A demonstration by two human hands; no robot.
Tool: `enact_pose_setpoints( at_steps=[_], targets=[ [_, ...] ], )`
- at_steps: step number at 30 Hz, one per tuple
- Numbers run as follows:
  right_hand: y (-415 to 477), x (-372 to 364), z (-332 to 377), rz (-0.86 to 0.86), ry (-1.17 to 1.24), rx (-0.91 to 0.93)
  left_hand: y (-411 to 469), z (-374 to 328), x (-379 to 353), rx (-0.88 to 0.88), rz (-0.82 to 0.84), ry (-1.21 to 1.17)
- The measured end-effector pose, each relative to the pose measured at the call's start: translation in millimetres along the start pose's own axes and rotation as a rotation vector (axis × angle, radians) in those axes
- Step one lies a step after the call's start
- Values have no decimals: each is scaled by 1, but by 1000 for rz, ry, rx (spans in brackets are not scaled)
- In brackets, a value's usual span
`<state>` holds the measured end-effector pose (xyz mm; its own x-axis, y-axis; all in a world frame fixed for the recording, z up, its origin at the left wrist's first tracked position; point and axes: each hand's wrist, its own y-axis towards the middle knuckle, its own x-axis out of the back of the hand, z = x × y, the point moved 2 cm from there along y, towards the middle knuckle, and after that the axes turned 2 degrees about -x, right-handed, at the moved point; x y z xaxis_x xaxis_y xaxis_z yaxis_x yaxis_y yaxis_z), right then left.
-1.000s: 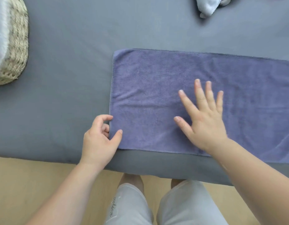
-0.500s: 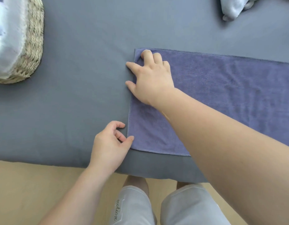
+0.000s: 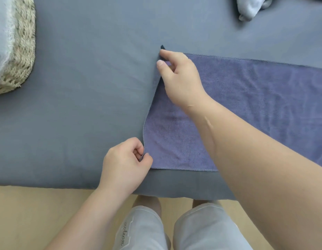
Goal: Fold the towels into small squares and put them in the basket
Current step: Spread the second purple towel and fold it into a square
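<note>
A purple towel (image 3: 247, 98) lies flat in a long strip on the grey bed, running off the right edge of the view. My right hand (image 3: 180, 80) pinches the towel's far left corner between thumb and fingers and lifts it off the bed. My left hand (image 3: 126, 165) pinches the near left corner at the bed's front edge. The towel's left edge curves up between the two hands. A woven basket (image 3: 21, 51) stands at the far left, with a pale folded towel (image 3: 1, 33) inside it.
The grey bed (image 3: 84, 87) stretches bare between the basket and the towel. A crumpled light grey towel (image 3: 250, 6) lies at the top right. The bed's front edge runs just below my left hand, with wooden floor and my legs beneath.
My right hand went from lying on the towel's far left corner to pinching and raising it. My left hand closed its thumb and fingers on the near left corner.
</note>
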<state>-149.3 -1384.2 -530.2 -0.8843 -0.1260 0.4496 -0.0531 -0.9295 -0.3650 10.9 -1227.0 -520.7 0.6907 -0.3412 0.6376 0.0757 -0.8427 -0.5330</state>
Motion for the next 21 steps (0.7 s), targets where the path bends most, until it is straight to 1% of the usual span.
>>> enact_pose_setpoints(
  at_steps=[3, 6, 11, 15, 21],
  targets=[
    [-6, 21, -10, -48, 263, -81, -5, -21, -5, -57, 64, -2],
    [-11, 45, -23, -69, 423, -116, -10, -44, -18, -116, 112, -41],
    [-22, 99, -45, -118, 467, -129, -23, -92, -55, -250, 165, -84],
    [-28, 150, -65, -123, 509, -141, -31, -136, -92, -325, 204, -107],
    [-36, 224, -95, -115, 682, -165, -44, -199, -147, -362, 323, -115]
  ],
)
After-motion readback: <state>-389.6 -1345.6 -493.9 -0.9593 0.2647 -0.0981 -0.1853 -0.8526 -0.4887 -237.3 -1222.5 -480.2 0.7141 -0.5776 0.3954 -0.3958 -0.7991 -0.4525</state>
